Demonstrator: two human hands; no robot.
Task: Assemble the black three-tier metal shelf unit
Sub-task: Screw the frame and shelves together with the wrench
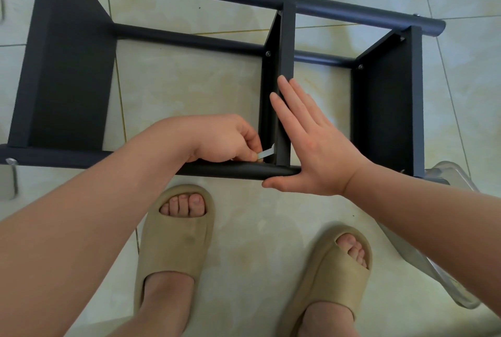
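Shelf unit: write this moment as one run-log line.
shelf unit: on its side | left hand: pinches wrench at middle shelf joint | right hand: flat against middle shelf

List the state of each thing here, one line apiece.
Shelf unit: on its side on the floor.
Middle shelf: on edge between the poles.
Left hand: pinches the wrench at the near joint.
Wrench: held, tip at the Middle shelf.
Right hand: open, fingers straight, pressed on the Middle shelf and near pole.
Bag: lying on the floor at the right.
Slippers: worn.
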